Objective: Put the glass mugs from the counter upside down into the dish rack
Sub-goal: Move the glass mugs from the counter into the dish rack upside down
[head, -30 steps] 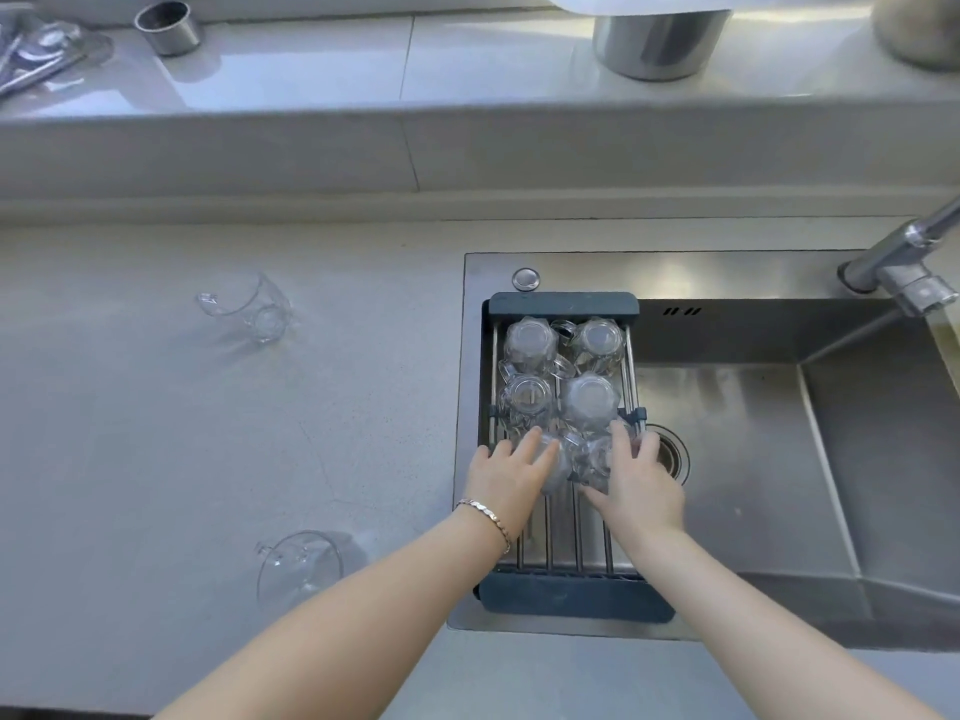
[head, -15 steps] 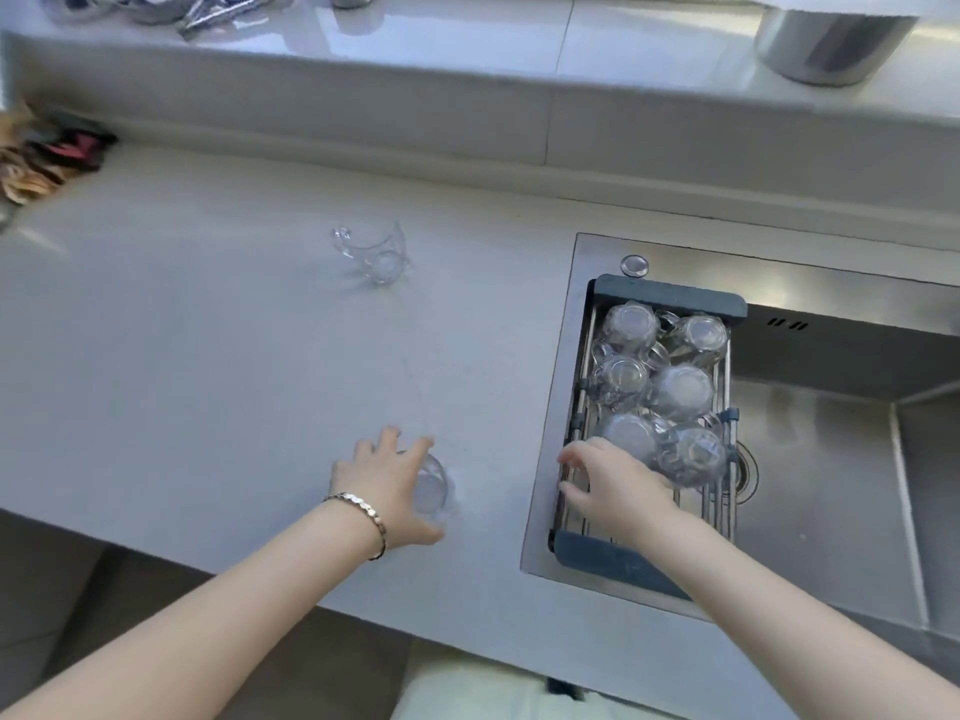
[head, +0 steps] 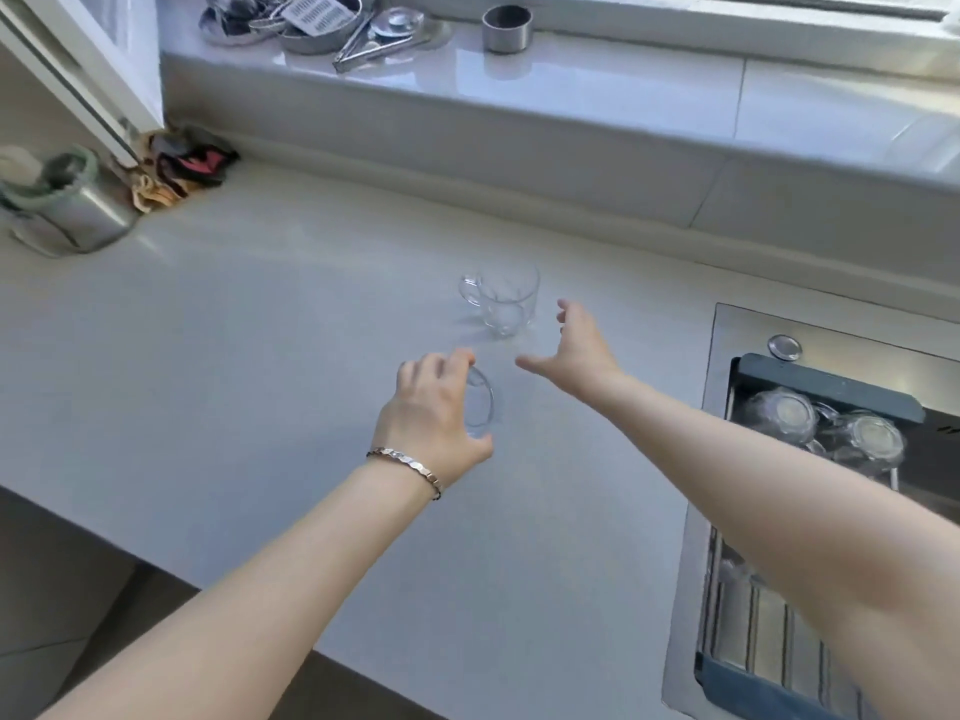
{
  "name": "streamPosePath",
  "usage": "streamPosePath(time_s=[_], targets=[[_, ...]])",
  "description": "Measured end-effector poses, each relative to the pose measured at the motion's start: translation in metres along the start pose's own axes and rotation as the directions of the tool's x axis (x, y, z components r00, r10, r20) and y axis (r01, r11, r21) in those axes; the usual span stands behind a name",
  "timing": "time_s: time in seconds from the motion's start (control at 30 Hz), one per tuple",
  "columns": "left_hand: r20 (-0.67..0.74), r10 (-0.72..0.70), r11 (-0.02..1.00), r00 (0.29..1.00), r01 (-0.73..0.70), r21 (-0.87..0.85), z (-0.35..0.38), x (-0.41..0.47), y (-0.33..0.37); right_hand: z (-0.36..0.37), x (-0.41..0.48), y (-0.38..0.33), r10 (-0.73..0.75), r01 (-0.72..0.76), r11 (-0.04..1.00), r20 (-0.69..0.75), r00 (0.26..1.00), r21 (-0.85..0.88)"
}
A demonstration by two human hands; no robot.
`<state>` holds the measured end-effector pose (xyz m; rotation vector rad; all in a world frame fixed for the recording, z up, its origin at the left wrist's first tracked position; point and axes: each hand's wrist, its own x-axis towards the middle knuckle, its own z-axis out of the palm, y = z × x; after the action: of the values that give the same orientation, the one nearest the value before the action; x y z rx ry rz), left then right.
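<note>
Head view shows one glass mug [head: 503, 302] standing upright near the middle of the counter [head: 249, 366], its handle turned toward the counter's left end. The right hand [head: 574, 345] hangs just beside it on the sink side, its grip spread wide with thumb and fingers apart, touching nothing. A second glass mug [head: 480, 405] sits nearer the front edge of the counter, tilted so its round rim faces the sink. The left hand [head: 434, 415] has its grip curled around this mug from the left, fingers over the top and thumb below; a bracelet [head: 408, 467] circles that wrist. At the right end of the counter, the dish rack [head: 826, 389] rests in the sink [head: 727, 330], with several inverted mugs [head: 784, 415] at its far end, bottoms up. The right forearm crosses over the middle of the rack and hides it. A metal canister [head: 85, 213] stands in the far left corner of the counter.
</note>
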<state>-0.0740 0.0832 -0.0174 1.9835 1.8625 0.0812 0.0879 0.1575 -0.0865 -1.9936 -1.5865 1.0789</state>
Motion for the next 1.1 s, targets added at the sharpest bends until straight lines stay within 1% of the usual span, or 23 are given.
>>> streamPosePath(time_s=[0.1,0.17,0.33,0.43,0.53,0.63,0.73,0.87,0.97,1.1], targets=[[0.001,-0.014,0.999,1.0,0.014,0.031,-0.004,0.016,-0.012,0.017,0.039,-0.017,0.037,-0.026,0.986,-0.06,0.998,0.165],[0.007,-0.027,0.999,1.0,0.027,0.02,-0.003,0.022,-0.019,0.027,0.057,-0.022,0.067,-0.04,0.96,-0.089,0.994,0.278],[0.055,-0.031,0.999,0.998,0.03,0.022,0.002,0.023,-0.031,0.04,0.06,-0.023,0.055,0.024,0.877,-0.149,0.987,0.48],[0.088,-0.023,0.999,0.996,0.02,0.038,0.003,0.018,-0.028,0.034,0.033,-0.012,0.068,0.02,0.858,-0.154,0.986,0.513],[0.115,0.018,0.999,0.993,-0.024,0.048,0.005,0.011,-0.014,0.017,-0.019,0.017,0.107,0.005,0.827,-0.166,0.98,0.562],[0.157,0.075,0.996,0.985,-0.083,0.044,0.012,0.0,0.009,-0.013,-0.09,0.058,0.177,-0.079,0.783,-0.1,0.979,0.617],[0.195,0.134,0.989,0.972,-0.143,0.032,0.021,-0.015,0.037,-0.049,-0.166,0.093,0.268,-0.204,0.785,-0.024,0.963,0.584],[0.203,0.228,0.971,0.952,-0.238,0.025,0.036,-0.041,0.08,-0.094,-0.238,0.133,0.423,-0.349,0.782,-0.029,0.906,0.517],[0.224,0.275,0.958,0.935,-0.286,0.02,0.05,-0.064,0.109,-0.115,-0.267,0.165,0.528,-0.465,0.761,-0.015,0.849,0.453],[0.243,0.286,0.954,0.927,-0.298,0.014,0.068,-0.088,0.134,-0.121,-0.268,0.195,0.579,-0.57,0.775,0.055,0.814,0.274]])
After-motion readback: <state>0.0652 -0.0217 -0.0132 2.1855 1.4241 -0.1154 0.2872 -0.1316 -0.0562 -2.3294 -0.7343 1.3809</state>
